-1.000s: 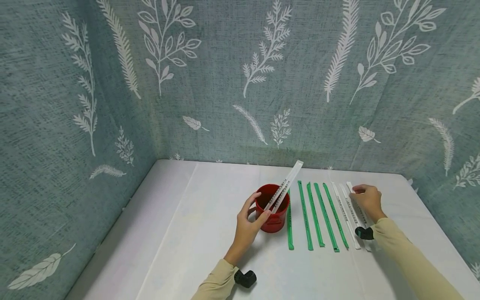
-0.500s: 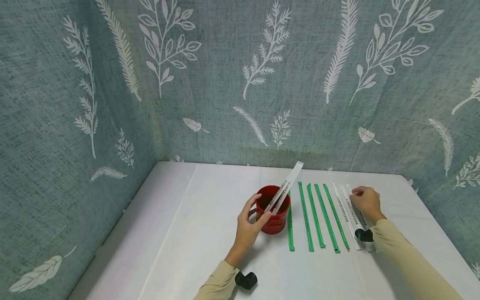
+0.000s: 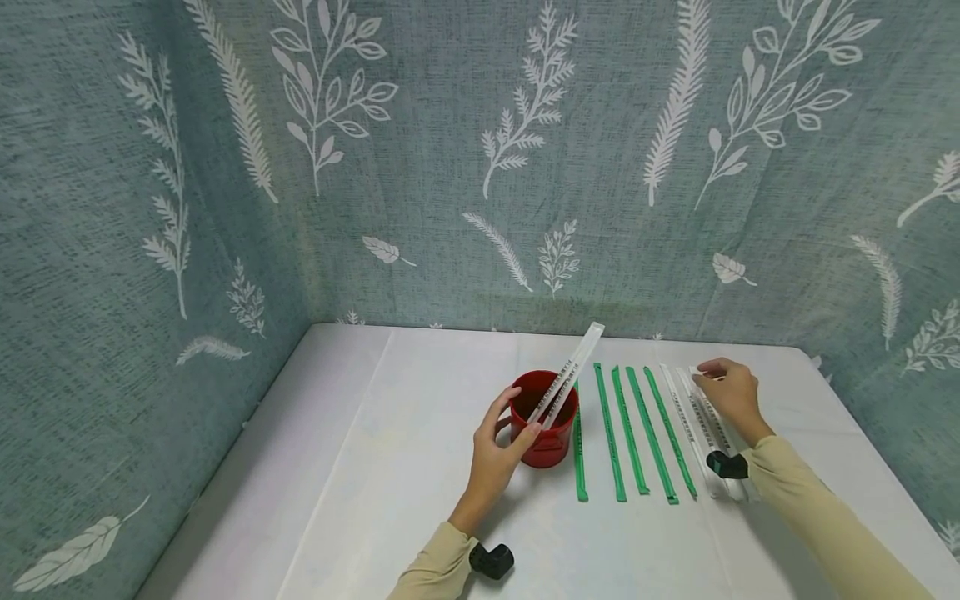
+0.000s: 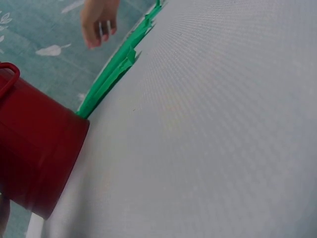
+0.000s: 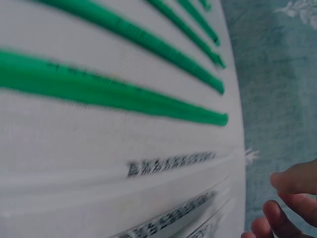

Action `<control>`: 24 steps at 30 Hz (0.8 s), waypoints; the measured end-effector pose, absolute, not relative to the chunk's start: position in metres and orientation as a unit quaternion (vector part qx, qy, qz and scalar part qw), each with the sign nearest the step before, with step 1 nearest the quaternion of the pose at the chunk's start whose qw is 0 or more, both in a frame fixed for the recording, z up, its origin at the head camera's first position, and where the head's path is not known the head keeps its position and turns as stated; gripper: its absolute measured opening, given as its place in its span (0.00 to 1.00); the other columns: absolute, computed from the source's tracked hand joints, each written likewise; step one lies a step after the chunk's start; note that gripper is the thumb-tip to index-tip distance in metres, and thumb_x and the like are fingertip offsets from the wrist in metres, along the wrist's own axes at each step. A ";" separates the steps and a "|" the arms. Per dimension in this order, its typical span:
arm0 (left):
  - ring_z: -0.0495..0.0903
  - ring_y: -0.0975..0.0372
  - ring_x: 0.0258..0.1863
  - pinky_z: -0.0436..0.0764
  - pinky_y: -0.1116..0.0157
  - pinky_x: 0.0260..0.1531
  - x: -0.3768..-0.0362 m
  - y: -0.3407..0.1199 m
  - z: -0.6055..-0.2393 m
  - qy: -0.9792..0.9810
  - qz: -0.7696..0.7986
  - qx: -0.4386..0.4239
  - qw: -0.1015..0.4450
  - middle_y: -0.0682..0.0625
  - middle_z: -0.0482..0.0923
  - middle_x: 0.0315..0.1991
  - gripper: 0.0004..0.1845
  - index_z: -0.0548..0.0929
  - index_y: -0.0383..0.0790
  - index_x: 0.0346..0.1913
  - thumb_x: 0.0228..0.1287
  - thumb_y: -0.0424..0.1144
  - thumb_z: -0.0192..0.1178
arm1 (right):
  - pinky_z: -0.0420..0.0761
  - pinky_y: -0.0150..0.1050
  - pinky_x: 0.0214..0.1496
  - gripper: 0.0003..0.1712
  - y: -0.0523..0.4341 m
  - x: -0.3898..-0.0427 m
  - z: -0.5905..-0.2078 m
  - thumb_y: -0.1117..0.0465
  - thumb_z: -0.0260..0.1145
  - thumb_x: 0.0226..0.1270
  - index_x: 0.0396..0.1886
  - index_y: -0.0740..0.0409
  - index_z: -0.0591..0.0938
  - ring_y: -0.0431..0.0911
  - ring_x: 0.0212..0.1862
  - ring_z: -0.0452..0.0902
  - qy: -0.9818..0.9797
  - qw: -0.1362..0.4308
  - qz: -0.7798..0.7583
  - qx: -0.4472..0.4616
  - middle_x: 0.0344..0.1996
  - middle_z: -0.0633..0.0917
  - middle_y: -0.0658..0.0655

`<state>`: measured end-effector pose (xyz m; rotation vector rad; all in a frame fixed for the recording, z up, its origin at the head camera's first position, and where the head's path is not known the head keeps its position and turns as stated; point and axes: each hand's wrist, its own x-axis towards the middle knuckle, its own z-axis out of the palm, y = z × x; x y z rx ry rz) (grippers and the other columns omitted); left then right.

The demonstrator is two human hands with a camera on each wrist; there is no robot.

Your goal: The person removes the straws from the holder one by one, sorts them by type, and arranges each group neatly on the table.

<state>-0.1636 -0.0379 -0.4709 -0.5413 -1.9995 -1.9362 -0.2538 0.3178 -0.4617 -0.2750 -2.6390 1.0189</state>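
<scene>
Red cup (image 3: 545,429) gripped by curled left hand (image 3: 497,454), far end of white wrapped straw (image 3: 708,408) pinched by right hand (image 3: 731,394), green straws (image 3: 628,429) laid between.

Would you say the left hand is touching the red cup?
Touching: in the head view the left hand wraps the red cup, thumb on its rim.

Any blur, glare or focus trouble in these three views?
Head view: sharp, evenly lit, no glare, soft shadow under the left hand by the red cup. Left wrist view: cup and tabletop soft, shot at a steep slant. Right wrist view: very close, green straws smeared, the white wrappers' print unreadable, right hand's fingertips blurred.
</scene>
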 end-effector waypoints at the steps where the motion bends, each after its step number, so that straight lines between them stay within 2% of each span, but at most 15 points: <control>1: 0.65 0.53 0.62 0.69 0.47 0.56 -0.164 -0.038 -0.471 -0.697 -0.675 -0.188 0.152 0.42 0.68 0.64 0.29 0.68 0.33 0.65 0.60 0.31 0.62 | 0.70 0.46 0.34 0.14 0.316 -0.253 -0.460 0.64 0.63 0.61 0.42 0.71 0.80 0.57 0.38 0.73 -0.916 0.153 0.358 -0.094 0.33 0.81 0.67; 7: 0.66 0.53 0.62 0.69 0.47 0.56 -0.163 -0.038 -0.471 -0.699 -0.673 -0.187 0.155 0.42 0.68 0.64 0.28 0.69 0.33 0.65 0.60 0.31 0.62 | 0.71 0.41 0.34 0.14 0.305 -0.247 -0.447 0.64 0.63 0.62 0.43 0.72 0.80 0.57 0.37 0.76 -0.912 0.147 0.374 -0.076 0.33 0.81 0.67; 14: 0.66 0.53 0.62 0.69 0.46 0.55 -0.164 -0.038 -0.469 -0.697 -0.674 -0.186 0.158 0.41 0.69 0.63 0.28 0.69 0.33 0.64 0.60 0.31 0.62 | 0.73 0.41 0.36 0.14 0.293 -0.244 -0.439 0.63 0.63 0.64 0.43 0.71 0.80 0.57 0.39 0.77 -0.909 0.153 0.386 -0.049 0.35 0.82 0.67; 17: 0.66 0.52 0.62 0.69 0.45 0.55 -0.162 -0.038 -0.469 -0.698 -0.673 -0.185 0.158 0.40 0.69 0.63 0.28 0.69 0.32 0.64 0.60 0.31 0.62 | 0.74 0.43 0.33 0.14 0.287 -0.243 -0.437 0.62 0.64 0.63 0.42 0.69 0.81 0.55 0.37 0.77 -0.901 0.161 0.400 -0.043 0.34 0.82 0.65; 22: 0.66 0.51 0.61 0.70 0.46 0.55 -0.162 -0.038 -0.471 -0.700 -0.671 -0.184 0.162 0.40 0.69 0.63 0.28 0.69 0.32 0.64 0.60 0.30 0.62 | 0.74 0.38 0.31 0.13 0.279 -0.242 -0.431 0.62 0.65 0.62 0.42 0.68 0.81 0.52 0.36 0.77 -0.894 0.168 0.414 -0.025 0.34 0.83 0.65; 24: 0.66 0.50 0.61 0.70 0.46 0.54 -0.163 -0.037 -0.471 -0.699 -0.670 -0.187 0.164 0.40 0.69 0.63 0.28 0.69 0.32 0.64 0.60 0.30 0.62 | 0.74 0.32 0.33 0.14 0.277 -0.241 -0.427 0.62 0.64 0.63 0.43 0.69 0.81 0.52 0.36 0.77 -0.897 0.170 0.408 -0.011 0.36 0.83 0.66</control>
